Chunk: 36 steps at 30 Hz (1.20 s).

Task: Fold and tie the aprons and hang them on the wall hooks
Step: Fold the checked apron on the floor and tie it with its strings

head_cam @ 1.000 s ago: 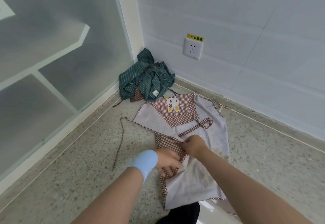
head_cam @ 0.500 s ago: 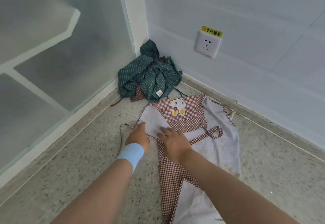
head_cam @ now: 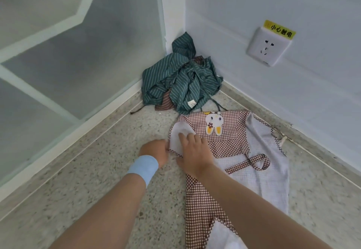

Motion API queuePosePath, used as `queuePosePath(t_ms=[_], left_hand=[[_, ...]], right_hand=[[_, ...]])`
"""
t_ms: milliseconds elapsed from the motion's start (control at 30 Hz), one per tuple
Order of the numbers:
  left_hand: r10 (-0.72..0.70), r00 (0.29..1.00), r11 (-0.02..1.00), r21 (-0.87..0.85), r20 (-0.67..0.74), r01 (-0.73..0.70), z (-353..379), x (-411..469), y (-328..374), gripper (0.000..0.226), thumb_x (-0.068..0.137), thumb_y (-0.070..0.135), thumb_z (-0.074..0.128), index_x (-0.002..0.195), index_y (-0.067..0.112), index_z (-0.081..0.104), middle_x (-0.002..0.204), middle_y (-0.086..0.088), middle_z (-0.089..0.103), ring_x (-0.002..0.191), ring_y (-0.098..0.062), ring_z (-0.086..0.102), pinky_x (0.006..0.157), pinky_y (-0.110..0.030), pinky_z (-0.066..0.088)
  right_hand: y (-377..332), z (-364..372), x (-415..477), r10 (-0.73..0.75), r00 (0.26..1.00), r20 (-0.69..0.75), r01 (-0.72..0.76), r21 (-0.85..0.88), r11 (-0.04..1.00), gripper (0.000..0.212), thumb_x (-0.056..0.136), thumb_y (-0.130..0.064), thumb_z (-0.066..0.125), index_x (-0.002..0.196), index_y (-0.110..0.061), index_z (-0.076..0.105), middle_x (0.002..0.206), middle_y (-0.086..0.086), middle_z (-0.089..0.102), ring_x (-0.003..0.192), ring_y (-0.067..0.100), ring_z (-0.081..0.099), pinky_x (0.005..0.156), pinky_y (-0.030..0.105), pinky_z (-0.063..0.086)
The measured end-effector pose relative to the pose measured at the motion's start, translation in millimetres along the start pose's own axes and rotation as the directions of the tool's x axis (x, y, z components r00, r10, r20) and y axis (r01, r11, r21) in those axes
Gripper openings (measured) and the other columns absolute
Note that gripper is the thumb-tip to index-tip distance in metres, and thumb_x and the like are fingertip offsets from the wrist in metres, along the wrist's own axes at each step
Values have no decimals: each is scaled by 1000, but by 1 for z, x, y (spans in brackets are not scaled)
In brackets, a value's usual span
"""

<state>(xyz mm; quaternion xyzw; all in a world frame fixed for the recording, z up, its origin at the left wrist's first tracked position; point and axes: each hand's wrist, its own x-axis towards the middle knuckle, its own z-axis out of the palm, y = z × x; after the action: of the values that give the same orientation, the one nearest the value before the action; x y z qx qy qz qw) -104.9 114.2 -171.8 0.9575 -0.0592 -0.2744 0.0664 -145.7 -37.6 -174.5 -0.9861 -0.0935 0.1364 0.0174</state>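
A brown-and-white checked apron (head_cam: 230, 143) with a rabbit patch lies spread on the speckled floor, its pale lining side folded over on both flanks. A checked strap loop (head_cam: 254, 162) rests on its right half. My left hand (head_cam: 156, 150), with a blue wristband, pinches the apron's left edge. My right hand (head_cam: 192, 151) presses flat, fingers apart, on the folded left flap. A crumpled green striped apron (head_cam: 179, 80) sits in the corner behind. No wall hooks are in view.
A frosted glass partition (head_cam: 68, 53) runs along the left. The white wall on the right carries a power socket (head_cam: 268, 46) with a yellow warning label. A brown striped cloth (head_cam: 166, 103) peeks from under the green pile.
Both hands moved from the apron's lower middle up to its upper left corner. The left flap is now folded further inward and the trailing left strap is no longer visible.
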Motion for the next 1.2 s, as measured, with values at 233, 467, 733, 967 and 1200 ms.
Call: queuePosePath(t_ms=[233,467,733,967,1200], left_hand=[[195,981,886,-431,9,-172,-49,-13,22,17,100,34,40,97,27,55,74,3,72,61,-17,55,59,-31,44],[192,981,898,-400,-16,-182,-64,-1,37,48,88,33,64,133,32,46,125,10,60,107,-12,59,94,-31,47],[343,923,900,-219,-176,-376,-34,28,84,42,97,8,43,136,23,53,142,3,50,123,-18,52,105,-33,43],[316,939,912,229,137,-341,-19,56,78,63,99,24,43,156,28,16,164,4,15,147,-24,23,116,-45,29],[322,932,947,42,-168,-319,-28,66,72,63,91,31,60,147,31,32,143,4,42,112,-20,58,82,-34,54]], right_hand=[[13,-13,12,95,984,-153,-40,328,944,32,95,-21,56,126,-24,61,102,-2,65,85,18,64,73,32,55],[106,-42,9,526,849,57,-410,698,587,33,96,-15,50,124,-21,65,92,-1,69,71,16,65,57,27,50],[136,-31,-2,492,870,-40,-425,446,788,74,81,-13,56,151,-22,31,157,12,30,144,38,28,119,51,26],[127,-6,20,96,995,40,-97,10,995,41,98,-30,48,138,-21,51,135,5,57,122,28,53,105,44,40],[146,-17,35,190,981,-48,-155,404,901,20,93,-28,55,87,-24,74,90,-7,71,87,14,61,89,34,53]])
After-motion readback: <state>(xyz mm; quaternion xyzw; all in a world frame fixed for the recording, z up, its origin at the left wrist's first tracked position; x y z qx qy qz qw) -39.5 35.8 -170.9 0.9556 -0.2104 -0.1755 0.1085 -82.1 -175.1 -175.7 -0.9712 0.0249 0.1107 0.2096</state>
